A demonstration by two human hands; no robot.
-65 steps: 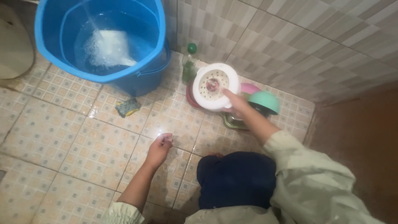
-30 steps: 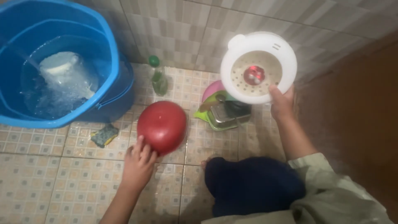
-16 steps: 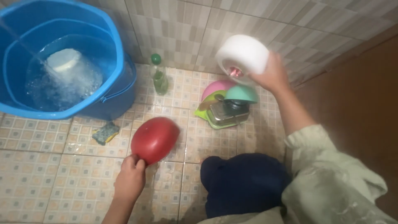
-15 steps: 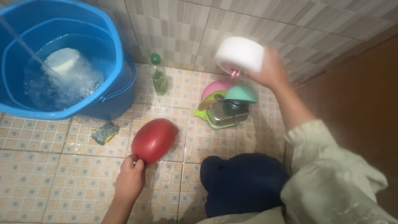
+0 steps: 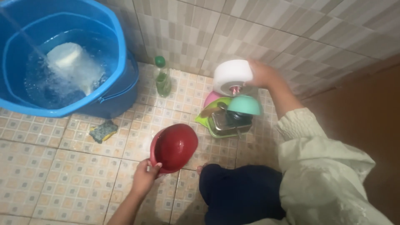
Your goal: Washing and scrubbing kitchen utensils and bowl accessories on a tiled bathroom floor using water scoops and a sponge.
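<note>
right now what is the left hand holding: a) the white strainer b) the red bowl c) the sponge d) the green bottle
b: the left hand grips the rim of the red bowl just above the tiled floor, while the right hand holds the white strainer over the stacked dishes.

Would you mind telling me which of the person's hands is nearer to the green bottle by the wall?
The right. The right hand, gripping the white round strainer, is level with the green bottle beside it; the left hand, holding the red bowl, sits lower, farther from the wall.
</note>
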